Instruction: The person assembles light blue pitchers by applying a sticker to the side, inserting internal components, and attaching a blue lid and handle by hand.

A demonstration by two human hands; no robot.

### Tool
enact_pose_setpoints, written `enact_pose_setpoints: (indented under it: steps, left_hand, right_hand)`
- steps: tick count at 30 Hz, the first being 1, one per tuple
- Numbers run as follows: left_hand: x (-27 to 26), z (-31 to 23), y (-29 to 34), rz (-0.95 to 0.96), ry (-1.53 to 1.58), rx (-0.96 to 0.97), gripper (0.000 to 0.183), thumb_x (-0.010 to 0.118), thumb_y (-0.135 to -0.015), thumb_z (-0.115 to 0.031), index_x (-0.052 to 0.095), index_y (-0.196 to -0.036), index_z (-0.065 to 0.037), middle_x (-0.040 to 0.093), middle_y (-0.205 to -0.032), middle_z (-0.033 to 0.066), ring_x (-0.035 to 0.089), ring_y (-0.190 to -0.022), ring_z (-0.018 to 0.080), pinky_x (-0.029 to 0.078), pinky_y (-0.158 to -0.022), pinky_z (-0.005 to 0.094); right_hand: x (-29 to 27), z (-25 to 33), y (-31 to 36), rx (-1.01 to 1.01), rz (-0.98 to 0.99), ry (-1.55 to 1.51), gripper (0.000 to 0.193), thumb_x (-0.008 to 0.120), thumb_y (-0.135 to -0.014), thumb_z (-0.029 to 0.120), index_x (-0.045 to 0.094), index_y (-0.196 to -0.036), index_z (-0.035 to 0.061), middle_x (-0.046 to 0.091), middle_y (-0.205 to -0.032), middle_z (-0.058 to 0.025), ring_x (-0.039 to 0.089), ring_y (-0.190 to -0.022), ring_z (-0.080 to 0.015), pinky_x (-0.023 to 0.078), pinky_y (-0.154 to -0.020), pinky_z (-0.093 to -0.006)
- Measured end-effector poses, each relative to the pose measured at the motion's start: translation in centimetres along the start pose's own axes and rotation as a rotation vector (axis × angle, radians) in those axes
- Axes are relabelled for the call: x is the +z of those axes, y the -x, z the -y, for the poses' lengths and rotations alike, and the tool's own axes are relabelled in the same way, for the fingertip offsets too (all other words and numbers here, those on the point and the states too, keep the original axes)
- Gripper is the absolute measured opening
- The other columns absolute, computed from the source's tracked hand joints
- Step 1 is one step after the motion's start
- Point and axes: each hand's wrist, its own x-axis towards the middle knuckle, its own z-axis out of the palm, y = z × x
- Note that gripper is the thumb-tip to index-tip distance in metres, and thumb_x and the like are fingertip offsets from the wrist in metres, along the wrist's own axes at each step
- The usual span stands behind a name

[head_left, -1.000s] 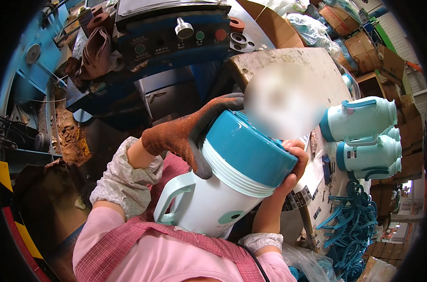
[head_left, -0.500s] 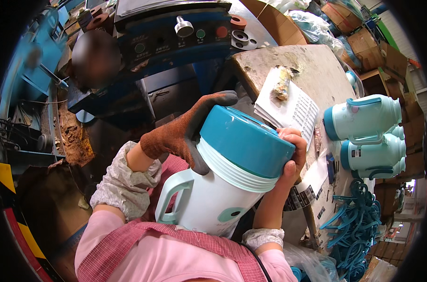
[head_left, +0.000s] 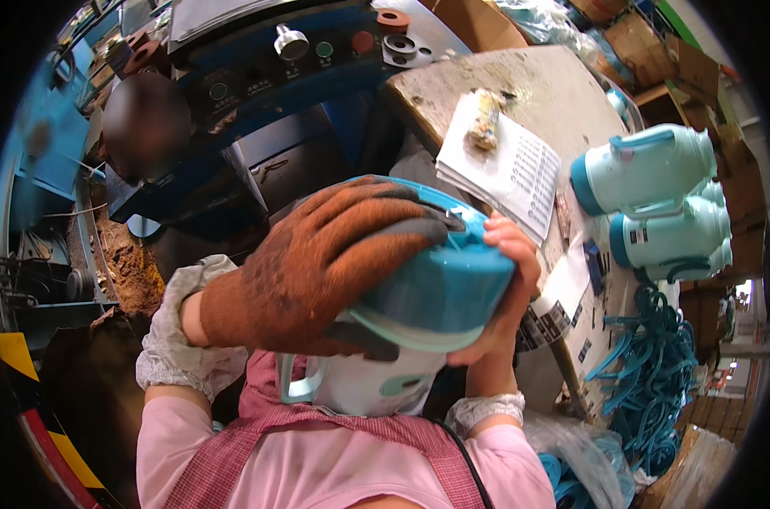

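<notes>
A pale mint insulated jug (head_left: 372, 386) stands upright against my apron, its side handle (head_left: 302, 380) at the left. On top is a glossy teal lid (head_left: 436, 297) with a pale lower rim. My left hand (head_left: 321, 267), in a rust-brown work glove with dark fingertips, wraps over the lid from the left and covers much of it. My bare right hand (head_left: 505, 288) grips the lid's right side, fingertips over the top edge and the rest of the hand lower down. The lid looks slightly smeared by motion. Both hands hide the joint between lid and jug in part.
A worn table (head_left: 538, 76) at the right bears a paper stack (head_left: 521, 182) and a small wrapped bundle (head_left: 485, 119). Several mint jugs (head_left: 648, 174) lie beyond, beside heaped teal straps (head_left: 644, 382). A dark machine panel (head_left: 249, 85) with knob and buttons stands ahead.
My left hand has moved from the lid's left side to over its top. My right hand stays at the right side. The view has shifted slightly.
</notes>
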Motion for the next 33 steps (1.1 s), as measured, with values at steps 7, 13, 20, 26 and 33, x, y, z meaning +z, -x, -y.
enact_pose_setpoints:
  steps: [7,13,20,26,33]
  left_hand:
    - [1.0,-0.2,1.7,-0.074,-0.025,0.007,0.081,0.077,-0.049,-0.029,0.048,-0.119,-0.002,0.05,-0.117,0.0145,0.047,-0.107,0.0352,0.034,-0.095,0.0474]
    - [4.1,1.6,2.6,-0.14,-0.133,-0.029,0.081,0.077,-0.047,-0.027,0.048,-0.12,-0.009,0.052,-0.109,0.0134,0.047,-0.103,0.0343,0.032,-0.094,0.0459]
    - [6.5,6.9,3.5,-0.193,-0.006,-0.106,0.07,0.079,-0.055,-0.029,0.052,-0.117,-0.009,0.054,-0.11,0.0119,0.049,-0.101,0.0316,0.039,-0.09,0.0388]
    - [5.9,5.1,4.5,-0.14,0.073,-0.206,0.066,0.074,-0.064,-0.027,0.049,-0.122,-0.007,0.052,-0.113,0.0111,0.051,-0.104,0.0261,0.042,-0.089,0.0345]
    - [6.5,5.4,4.2,-0.173,-0.077,-0.228,0.068,0.072,-0.061,-0.041,0.053,-0.117,-0.008,0.054,-0.111,0.0144,0.049,-0.103,0.0314,0.042,-0.087,0.0412]
  right_hand:
    - [1.5,0.7,0.0,0.03,0.019,0.001,0.088,0.082,-0.039,0.037,0.045,-0.113,0.0059,0.047,-0.106,-0.0125,0.044,-0.103,-0.0309,0.03,-0.096,-0.0473]
    - [2.8,-0.2,1.3,0.089,0.0,0.087,0.082,0.077,-0.041,0.025,0.044,-0.114,0.0053,0.045,-0.108,-0.0122,0.044,-0.104,-0.0264,0.034,-0.092,-0.0356]
    - [6.5,-3.3,1.1,0.298,-0.147,0.236,0.05,0.066,-0.072,0.042,0.054,-0.102,0.0049,0.055,-0.098,-0.0146,0.054,-0.093,-0.0273,0.042,-0.083,-0.0343]
    - [7.6,-2.4,1.2,0.254,-0.257,0.149,0.025,0.047,-0.088,0.024,0.055,-0.09,0.0013,0.056,-0.091,-0.0178,0.054,-0.09,-0.0338,0.042,-0.08,-0.0377]
    - [9.2,-5.1,1.9,0.316,-0.36,0.159,0.029,0.046,-0.083,0.031,0.058,-0.093,0.0063,0.059,-0.093,-0.0148,0.055,-0.091,-0.0315,0.043,-0.081,-0.038]
